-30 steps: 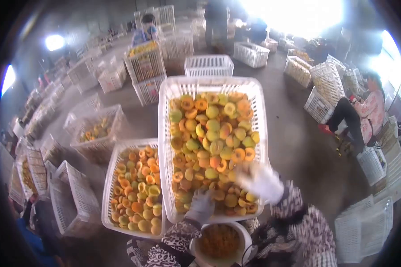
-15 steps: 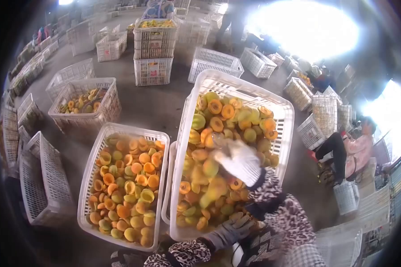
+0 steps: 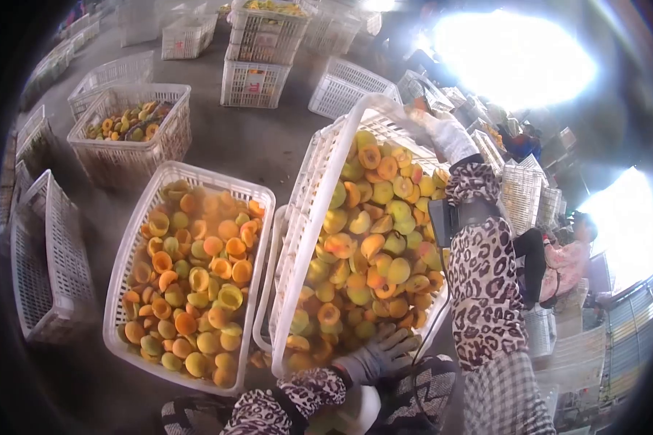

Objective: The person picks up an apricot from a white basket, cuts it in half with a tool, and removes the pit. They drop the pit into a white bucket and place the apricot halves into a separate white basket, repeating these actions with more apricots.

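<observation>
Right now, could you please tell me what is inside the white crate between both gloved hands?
The crate holds heaped orange and greenish fruit, some pieces halved; the pile hides whatever lies beneath.

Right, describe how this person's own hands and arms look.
The left hand wears a grey glove, the right hand a whitish glove. Both sleeves carry a leopard print, each broken by a dark band; grey-and-white checked fabric shows higher up the right one. A thin dark cable runs nearby.
</observation>
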`<action>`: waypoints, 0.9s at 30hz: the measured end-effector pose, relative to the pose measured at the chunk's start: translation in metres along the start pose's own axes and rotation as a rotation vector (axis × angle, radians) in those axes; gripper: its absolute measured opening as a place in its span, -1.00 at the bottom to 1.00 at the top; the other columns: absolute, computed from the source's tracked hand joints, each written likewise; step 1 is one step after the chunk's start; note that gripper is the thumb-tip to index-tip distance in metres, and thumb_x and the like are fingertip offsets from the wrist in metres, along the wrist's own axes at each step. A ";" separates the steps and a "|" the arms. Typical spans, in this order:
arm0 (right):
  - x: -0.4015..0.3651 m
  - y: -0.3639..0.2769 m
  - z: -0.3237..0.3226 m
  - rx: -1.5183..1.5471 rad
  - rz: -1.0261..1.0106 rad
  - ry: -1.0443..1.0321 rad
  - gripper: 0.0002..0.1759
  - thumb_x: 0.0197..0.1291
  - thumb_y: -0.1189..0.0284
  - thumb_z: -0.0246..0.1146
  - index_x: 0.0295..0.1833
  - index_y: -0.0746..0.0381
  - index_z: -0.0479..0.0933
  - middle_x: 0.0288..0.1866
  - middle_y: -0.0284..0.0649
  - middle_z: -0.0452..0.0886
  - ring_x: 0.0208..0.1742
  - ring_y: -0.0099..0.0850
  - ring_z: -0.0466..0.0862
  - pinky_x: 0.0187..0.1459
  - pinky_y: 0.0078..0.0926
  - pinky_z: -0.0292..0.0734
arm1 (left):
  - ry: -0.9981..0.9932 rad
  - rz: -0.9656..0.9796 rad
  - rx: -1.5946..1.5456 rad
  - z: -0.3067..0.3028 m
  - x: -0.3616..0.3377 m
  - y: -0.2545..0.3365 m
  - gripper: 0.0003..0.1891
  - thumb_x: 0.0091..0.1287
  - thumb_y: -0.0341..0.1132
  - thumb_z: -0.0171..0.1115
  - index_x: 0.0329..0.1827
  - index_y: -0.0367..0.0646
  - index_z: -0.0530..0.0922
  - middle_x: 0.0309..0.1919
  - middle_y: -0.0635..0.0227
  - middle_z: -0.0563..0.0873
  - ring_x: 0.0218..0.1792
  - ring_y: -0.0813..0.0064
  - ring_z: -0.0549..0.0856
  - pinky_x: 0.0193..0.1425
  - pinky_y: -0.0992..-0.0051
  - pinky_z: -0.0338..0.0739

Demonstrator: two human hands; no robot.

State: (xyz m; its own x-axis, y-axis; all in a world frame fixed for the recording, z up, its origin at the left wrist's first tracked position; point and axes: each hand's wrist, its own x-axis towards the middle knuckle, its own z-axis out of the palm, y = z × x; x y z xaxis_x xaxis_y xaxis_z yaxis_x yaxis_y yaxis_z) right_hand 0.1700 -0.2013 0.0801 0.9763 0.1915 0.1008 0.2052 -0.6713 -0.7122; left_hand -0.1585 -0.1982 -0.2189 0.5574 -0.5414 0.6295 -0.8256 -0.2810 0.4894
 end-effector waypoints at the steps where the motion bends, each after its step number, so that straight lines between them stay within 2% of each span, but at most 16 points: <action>1: -0.012 -0.012 0.000 -0.095 0.032 -0.007 -0.30 0.17 -0.06 0.28 0.18 0.32 0.55 0.06 -0.01 0.65 0.07 -0.25 0.62 0.13 -0.32 0.45 | 0.055 0.091 0.102 -0.007 -0.003 0.001 -0.67 0.12 -0.20 0.12 -0.02 0.05 0.50 0.32 0.24 0.43 0.34 0.13 0.38 0.41 -0.03 0.22; 4: -0.035 -0.028 0.014 -0.249 0.019 -0.006 -0.25 0.18 -0.17 0.20 0.13 0.31 0.59 -0.02 0.05 0.68 0.00 -0.20 0.65 0.09 -0.30 0.48 | 0.096 0.173 0.192 0.030 -0.011 0.008 -0.67 0.09 -0.23 0.11 -0.03 0.06 0.50 0.28 0.23 0.44 0.32 0.12 0.41 0.36 -0.03 0.28; 8: -0.049 -0.055 0.026 -0.376 -0.072 0.060 -0.26 0.16 -0.21 0.18 0.05 0.27 0.64 -0.13 0.06 0.70 -0.05 -0.15 0.67 0.05 -0.26 0.50 | -0.023 -0.222 0.053 0.056 -0.015 0.007 -0.65 0.13 -0.25 0.09 0.01 -0.01 0.52 0.27 0.22 0.45 0.28 0.12 0.46 0.40 0.04 0.31; 12: -0.053 -0.037 0.014 -0.619 0.000 0.025 -0.28 0.11 -0.26 0.18 -0.10 0.24 0.69 -0.30 0.03 0.71 -0.15 -0.13 0.70 -0.02 -0.22 0.54 | 0.004 -0.080 -0.408 0.043 -0.022 0.006 -0.60 0.17 -0.27 0.12 0.11 -0.03 0.49 0.28 0.22 0.44 0.28 0.10 0.44 0.39 0.06 0.32; 13: -0.054 -0.023 0.016 -0.541 -0.247 0.109 -0.34 0.13 -0.20 0.21 -0.10 0.23 0.66 -0.28 -0.05 0.71 -0.18 -0.20 0.72 -0.05 -0.21 0.56 | -0.004 -0.074 -0.404 0.041 -0.023 0.007 -0.60 0.17 -0.26 0.12 0.12 -0.03 0.49 0.28 0.21 0.44 0.28 0.10 0.43 0.38 0.06 0.32; 14: -0.048 -0.029 0.022 -0.528 -0.284 0.124 -0.34 0.13 -0.20 0.21 -0.10 0.23 0.66 -0.28 -0.05 0.71 -0.18 -0.20 0.72 -0.05 -0.21 0.56 | -0.013 -0.074 -0.385 0.039 -0.023 0.005 -0.60 0.17 -0.26 0.13 0.12 -0.04 0.49 0.29 0.20 0.44 0.28 0.09 0.43 0.38 0.06 0.32; 16: -0.059 -0.035 0.034 -0.570 -0.065 0.194 -0.45 0.20 -0.07 0.22 -0.05 0.22 0.63 -0.25 -0.08 0.71 -0.19 -0.23 0.72 -0.01 -0.21 0.58 | -0.039 -0.080 -0.375 0.038 -0.025 0.010 -0.59 0.18 -0.25 0.13 0.13 -0.05 0.48 0.29 0.19 0.43 0.28 0.08 0.43 0.38 0.06 0.32; 17: -0.067 -0.026 0.041 -0.632 -0.208 0.353 -0.60 0.22 0.11 0.25 -0.03 0.21 0.60 -0.21 -0.13 0.70 -0.13 -0.22 0.71 0.05 -0.20 0.58 | -0.040 -0.078 -0.378 0.036 -0.024 0.011 -0.59 0.18 -0.25 0.14 0.13 -0.05 0.48 0.30 0.18 0.42 0.28 0.08 0.43 0.38 0.06 0.32; 18: -0.067 -0.004 0.051 -0.596 -0.786 0.741 -0.70 0.20 0.20 0.28 -0.12 0.19 0.60 -0.25 -0.16 0.70 -0.11 -0.22 0.71 0.03 -0.24 0.60 | -0.046 -0.083 -0.383 0.033 -0.023 0.010 -0.59 0.19 -0.25 0.14 0.14 -0.06 0.48 0.30 0.17 0.42 0.28 0.07 0.42 0.38 0.06 0.32; 20: -0.097 0.032 0.064 -0.472 -0.978 0.621 -0.81 0.14 0.28 0.34 -0.22 0.14 0.57 -0.15 -0.20 0.68 -0.10 -0.23 0.69 -0.01 -0.20 0.60 | -0.047 -0.084 -0.394 0.027 -0.016 0.009 -0.58 0.19 -0.24 0.15 0.14 -0.06 0.48 0.31 0.16 0.41 0.28 0.06 0.42 0.37 0.06 0.32; 21: -0.109 0.039 0.075 -0.359 -0.856 0.434 -0.81 0.11 0.30 0.36 -0.19 0.10 0.59 -0.08 -0.18 0.65 -0.04 -0.19 0.66 0.10 -0.10 0.53 | -0.043 -0.085 -0.406 0.022 -0.012 0.007 -0.58 0.19 -0.24 0.15 0.15 -0.07 0.48 0.32 0.15 0.40 0.28 0.06 0.42 0.37 0.06 0.32; 22: -0.106 0.041 0.081 -0.593 -0.583 0.338 -0.75 0.13 0.23 0.34 -0.11 0.07 0.59 -0.05 -0.17 0.64 0.04 -0.16 0.62 0.21 -0.04 0.42 | -0.036 -0.080 -0.427 0.014 -0.006 0.007 -0.58 0.20 -0.24 0.16 0.15 -0.07 0.48 0.32 0.15 0.40 0.28 0.05 0.41 0.37 0.06 0.32; 23: -0.094 0.039 0.088 -0.795 -0.395 0.347 -0.50 0.06 0.12 0.34 0.09 0.11 0.57 0.10 -0.17 0.62 0.14 -0.18 0.62 0.17 -0.26 0.49 | -0.021 -0.071 -0.465 0.003 0.002 0.008 -0.57 0.20 -0.23 0.16 0.15 -0.08 0.47 0.33 0.14 0.39 0.28 0.05 0.41 0.37 0.06 0.32; 24: -0.068 0.055 0.094 -0.626 -0.217 0.227 -0.37 0.11 -0.04 0.24 0.24 0.03 0.50 0.23 -0.17 0.56 0.25 -0.10 0.54 0.35 -0.16 0.28 | 0.011 -0.057 -0.538 -0.012 0.014 0.012 -0.57 0.20 -0.23 0.16 0.16 -0.08 0.47 0.33 0.13 0.39 0.28 0.04 0.41 0.37 0.06 0.32; 25: -0.047 0.051 0.092 -0.696 -0.068 0.139 -0.27 0.11 -0.15 0.17 0.36 -0.06 0.41 0.26 -0.13 0.54 0.30 -0.06 0.49 0.44 -0.10 0.11 | 0.085 -0.051 -0.732 -0.027 0.026 0.017 -0.57 0.21 -0.23 0.17 0.16 -0.09 0.47 0.33 0.13 0.39 0.28 0.04 0.41 0.36 0.06 0.31; 27: -0.052 0.010 0.080 -0.720 0.094 -0.126 -0.23 0.06 -0.23 0.15 0.33 -0.05 0.48 0.23 -0.06 0.56 0.33 -0.07 0.47 0.42 -0.08 0.15 | 0.777 -0.009 -1.321 -0.026 0.022 0.027 -0.58 0.21 -0.21 0.16 0.14 -0.10 0.49 0.33 0.13 0.40 0.27 0.05 0.42 0.36 0.06 0.31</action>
State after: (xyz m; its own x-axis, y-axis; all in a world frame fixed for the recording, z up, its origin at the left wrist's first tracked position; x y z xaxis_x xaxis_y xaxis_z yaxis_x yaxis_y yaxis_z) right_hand 0.1159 -0.1609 0.0121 0.9855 0.1621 -0.0496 0.1581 -0.9844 -0.0768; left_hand -0.1658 -0.1968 -0.1760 0.8154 0.1098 0.5684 -0.3908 0.8288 0.4004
